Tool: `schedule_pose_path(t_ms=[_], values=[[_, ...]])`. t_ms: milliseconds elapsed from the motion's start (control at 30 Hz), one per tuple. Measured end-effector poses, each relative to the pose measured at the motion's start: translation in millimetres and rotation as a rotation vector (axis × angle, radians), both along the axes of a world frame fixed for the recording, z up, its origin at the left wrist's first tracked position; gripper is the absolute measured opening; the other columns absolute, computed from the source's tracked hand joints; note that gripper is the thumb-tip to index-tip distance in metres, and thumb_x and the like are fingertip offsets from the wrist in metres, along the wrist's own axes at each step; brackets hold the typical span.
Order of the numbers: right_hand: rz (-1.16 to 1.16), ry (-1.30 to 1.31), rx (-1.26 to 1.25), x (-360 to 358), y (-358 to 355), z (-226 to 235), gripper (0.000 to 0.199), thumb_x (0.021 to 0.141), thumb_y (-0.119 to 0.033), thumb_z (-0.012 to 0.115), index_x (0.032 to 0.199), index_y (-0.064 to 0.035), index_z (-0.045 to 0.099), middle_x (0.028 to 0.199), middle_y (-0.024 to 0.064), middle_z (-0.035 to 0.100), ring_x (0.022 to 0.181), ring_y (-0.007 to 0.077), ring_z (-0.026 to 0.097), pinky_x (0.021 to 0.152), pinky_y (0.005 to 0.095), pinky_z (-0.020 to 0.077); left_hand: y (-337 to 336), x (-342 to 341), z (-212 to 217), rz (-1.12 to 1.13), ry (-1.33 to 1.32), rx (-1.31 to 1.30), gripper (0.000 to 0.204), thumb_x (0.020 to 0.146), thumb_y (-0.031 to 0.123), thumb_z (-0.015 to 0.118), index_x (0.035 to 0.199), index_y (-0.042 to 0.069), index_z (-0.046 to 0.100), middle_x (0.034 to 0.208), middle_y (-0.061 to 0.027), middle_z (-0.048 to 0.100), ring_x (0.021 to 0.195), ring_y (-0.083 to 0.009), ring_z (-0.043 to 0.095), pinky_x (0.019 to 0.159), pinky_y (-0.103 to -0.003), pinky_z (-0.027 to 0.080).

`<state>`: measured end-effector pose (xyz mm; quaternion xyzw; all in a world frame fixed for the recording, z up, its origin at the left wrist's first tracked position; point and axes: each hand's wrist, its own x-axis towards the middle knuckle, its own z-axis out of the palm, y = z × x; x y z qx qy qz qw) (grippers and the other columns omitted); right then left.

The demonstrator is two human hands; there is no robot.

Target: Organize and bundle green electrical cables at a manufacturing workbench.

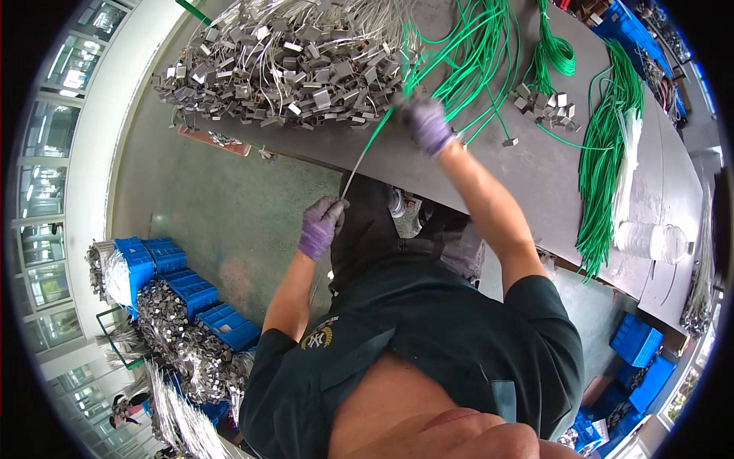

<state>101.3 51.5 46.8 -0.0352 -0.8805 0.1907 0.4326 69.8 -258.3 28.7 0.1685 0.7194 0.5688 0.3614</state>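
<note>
My left hand, in a purple glove, is closed around a thin white wire in front of the table's near edge. The wire rises taut towards the table and meets a thin green tube; whether it runs inside the tube is too small to tell. My right hand, also gloved in purple, is over the table by the tube's upper end, its fingers smeared by motion. Beyond it spreads a bunch of long green tubes. Left of it lies a big heap of small grey metal blocks with white wires.
Smaller grey blocks sit at the table's right, beside a hanging bundle of green tubes and a clear plastic bottle. Blue crates with more blocks stand on the floor at left; other blue crates are at right.
</note>
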Motion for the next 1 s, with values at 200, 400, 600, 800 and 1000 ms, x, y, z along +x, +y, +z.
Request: schedule_pose_path(t_ms=[200, 400, 600, 800, 1000], values=[[0.174, -0.36, -0.882, 5, -22, -2, 0.021, 0.081, -0.025, 0.066, 0.081, -0.0047, 0.06, 0.056, -0.0003, 0.052, 0.042, 0.0085, 0.045, 0.038, 0.0241, 0.0343, -1, 3, 16, -0.11, 0.008, 0.026, 0.015, 0.091, 0.014, 0.05, 0.094, 0.002, 0.059, 0.055, 0.0012, 0.047, 0.042, -0.0064, 0.04, 0.039, -0.02, 0.031], [0.202, -0.122, -1.373, -3, 33, 48, 0.016, 0.087, -0.02, 0.06, 0.079, -0.0065, 0.056, 0.056, 0.0004, 0.05, 0.04, 0.0107, 0.044, 0.036, 0.0269, 0.0346, -30, -3, -3, 0.034, -0.09, 0.092, 0.012, 0.091, 0.012, 0.051, 0.091, 0.006, 0.061, 0.054, 0.0025, 0.046, 0.04, -0.0059, 0.039, 0.037, -0.021, 0.028], [0.303, -0.521, -1.547, 5, -55, 20, 0.023, 0.081, -0.026, 0.068, 0.075, -0.0051, 0.058, 0.054, -0.001, 0.049, 0.045, 0.0096, 0.046, 0.039, 0.0265, 0.0354, -8, -5, 31, -0.021, -0.151, -0.023, 0.013, 0.091, 0.016, 0.052, 0.091, 0.006, 0.061, 0.053, 0.0018, 0.046, 0.04, -0.0057, 0.039, 0.037, -0.021, 0.028], [0.575, -0.119, -1.417, -6, 39, 97, 0.017, 0.085, -0.017, 0.061, 0.083, -0.0002, 0.062, 0.054, 0.0005, 0.051, 0.042, 0.0082, 0.047, 0.037, 0.0221, 0.0349, -34, 1, 34, -0.253, 0.016, 0.143, 0.015, 0.091, 0.016, 0.052, 0.093, 0.003, 0.059, 0.054, 0.0013, 0.047, 0.041, -0.0052, 0.04, 0.039, -0.02, 0.031], [0.183, -0.294, -1.156, -11, 51, 30, 0.019, 0.083, -0.023, 0.064, 0.076, -0.005, 0.06, 0.056, 0.002, 0.052, 0.038, 0.0108, 0.044, 0.034, 0.024, 0.0318, -26, 7, 19, -0.088, -0.121, -0.01, 0.019, 0.091, 0.02, 0.052, 0.094, 0.002, 0.058, 0.052, 0.0024, 0.042, 0.039, -0.0056, 0.035, 0.037, -0.021, 0.026]])
